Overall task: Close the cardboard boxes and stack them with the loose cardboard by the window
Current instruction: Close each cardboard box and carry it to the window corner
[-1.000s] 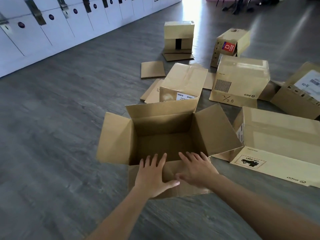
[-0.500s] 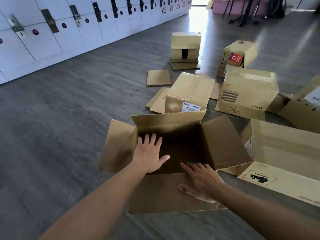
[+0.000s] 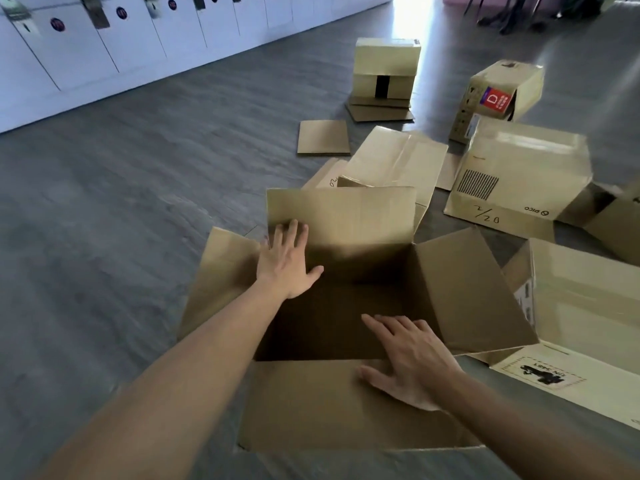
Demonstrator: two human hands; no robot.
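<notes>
left: bare floor point(image 3: 121, 209) | right: closed boxes point(image 3: 519, 174) crowd close

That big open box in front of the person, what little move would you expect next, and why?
Probably the left hand pulls the far flap down toward the person. Its straight fingers already reach that upright flap, while the right hand lies flat on the near flap. All four flaps of the open box stand open, so folding one in seems the first step to closing it.

Two hands point(image 3: 287, 268), seven cardboard boxes point(image 3: 346, 403), four or so loose cardboard sheets point(image 3: 323, 137)
</notes>
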